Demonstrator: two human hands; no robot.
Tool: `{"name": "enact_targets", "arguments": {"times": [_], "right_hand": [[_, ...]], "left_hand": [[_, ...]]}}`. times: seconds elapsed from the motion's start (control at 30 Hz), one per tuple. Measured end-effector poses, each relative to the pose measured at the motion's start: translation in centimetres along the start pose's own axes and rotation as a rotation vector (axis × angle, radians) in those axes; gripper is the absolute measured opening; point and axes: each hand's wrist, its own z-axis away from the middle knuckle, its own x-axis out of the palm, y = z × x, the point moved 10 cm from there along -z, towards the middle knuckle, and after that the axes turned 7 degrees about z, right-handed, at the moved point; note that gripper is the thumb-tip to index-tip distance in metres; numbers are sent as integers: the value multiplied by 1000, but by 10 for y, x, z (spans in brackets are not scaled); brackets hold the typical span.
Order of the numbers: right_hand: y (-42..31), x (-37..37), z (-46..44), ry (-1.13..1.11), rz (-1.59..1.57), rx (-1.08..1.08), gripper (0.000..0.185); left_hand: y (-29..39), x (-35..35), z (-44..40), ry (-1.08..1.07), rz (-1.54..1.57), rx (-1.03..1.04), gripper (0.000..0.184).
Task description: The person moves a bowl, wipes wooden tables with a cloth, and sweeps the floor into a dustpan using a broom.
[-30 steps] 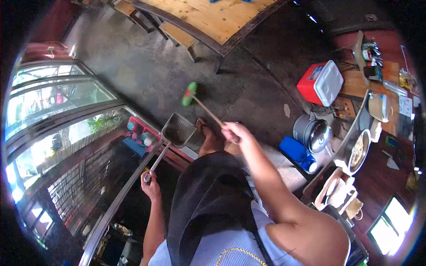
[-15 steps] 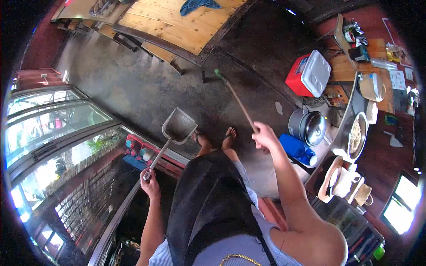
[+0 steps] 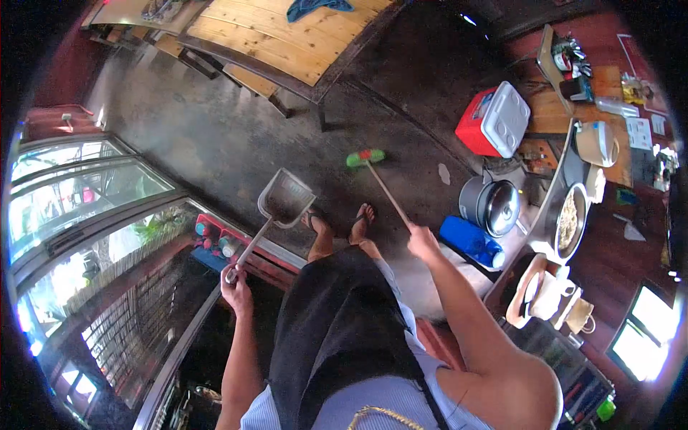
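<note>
Grey floor (image 3: pixel 208 147), wooden bench (image 3: pixel 251 80) and table (image 3: pixel 265 43) standing on it, blue cloth (image 3: pixel 315 8) atop the table

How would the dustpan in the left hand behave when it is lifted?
The dustpan is probably stiff, since its walls stand without sagging. It may feel front-heavy, because its broad end lies far from the left hand along the handle.

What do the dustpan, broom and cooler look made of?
Dustpan: probably plastic, going by its dull grey, moulded-looking scoop; thin metal is possible.
Broom: handle perhaps wood, being matte tan-brown, though coated metal could pass; head likely synthetic, given its vivid green and red.
Cooler: likely hard plastic, smooth red and white with rounded lid corners.
</note>
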Motion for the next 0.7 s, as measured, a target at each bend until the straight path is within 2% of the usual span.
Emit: {"name": "enact_targets", "arguments": {"times": [0.07,0.17,0.23,0.27,0.3,0.33,0.37,0.47,0.5,0.53,0.6,0.63,0.7], "right_hand": [[3,13,19,57,18,-75,51],[-47,-17,40,-16,26,-82,54],[-107,-42,24,13,-53,-278,55],[-144,-68,21,-25,-18,-276,50],[-156,-42,-20,83,1,-377,46],[-174,-36,-46,-8,-15,-336,44],[-195,-59,-50,8,64,-291,44],[-170,-50,-74,36,-21,-225,39],[-147,-30,-79,107,57,-294,39],[-114,-15,-75,77,36,-282,43],[-55,-13,-34,94,68,-210,50],[-33,-16,-14,5,59,-122,50],[-11,-18,9,8,32,-139,53]], "left_hand": [[-22,-5,-1,23,66,-67,17],[-22,-7,5,48,39,-62,17],[-29,-9,8,47,67,-52,17],[-32,-11,10,48,100,-44,16],[-28,-12,14,61,68,-64,16],[-26,-13,13,61,64,-63,16],[-28,-14,14,67,66,-79,16],[-33,-21,21,66,51,-100,16],[-33,-24,19,67,46,-97,16],[-31,-24,17,69,49,-93,15],[-26,-22,15,53,15,-80,16],[-24,-21,16,45,-28,-70,16],[-32,-22,12,54,-22,-71,16]]}}
